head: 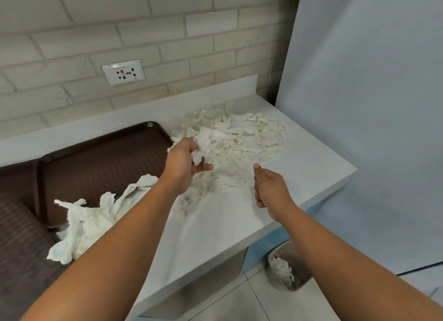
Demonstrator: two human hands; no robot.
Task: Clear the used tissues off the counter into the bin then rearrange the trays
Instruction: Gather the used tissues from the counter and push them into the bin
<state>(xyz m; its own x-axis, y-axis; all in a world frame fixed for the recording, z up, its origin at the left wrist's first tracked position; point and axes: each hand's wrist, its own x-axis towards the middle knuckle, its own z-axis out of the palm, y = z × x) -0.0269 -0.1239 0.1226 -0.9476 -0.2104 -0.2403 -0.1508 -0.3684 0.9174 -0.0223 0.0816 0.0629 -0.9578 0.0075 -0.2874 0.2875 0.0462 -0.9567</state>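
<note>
Obs. 1: Entry. Loose tissues (242, 138): shredded white strips spread over the desk (227, 224), from frame centre toward the upper right, nearly up to the back upstand.

Obs. 2: Confirmed. Your left grip (184, 162) sits at the pile's left edge, centre of frame. Its fingers are closed round a clump of those strips, and the thumb points right.

Obs. 1: Your right grip (271, 188) is right of centre, over the desk near the pile's lower edge. The fingers are curled in and the thumb sticks out. Nothing shows inside it.

Obs. 2: A second bunch of tissue (81, 224), lower left, is made of larger crumpled sheets. It lies across the near rim of a brown tray (103, 162) and runs partly under your left forearm.

Obs. 1: Another tray (21, 248) fills the lower-left corner, and a third one (14, 176) shows at the left edge. All are dark brown with a textured floor.

Obs. 2: The bin (293, 253) is lower right, on the floor below the desk's end. Binned tissue (282, 270) lies inside, white against its wall.

Obs. 1: Surroundings: a wall socket (123, 72), upper left, on the pale brick wall (167, 20). A pale blue panel (371, 104) fills the right side.
</note>
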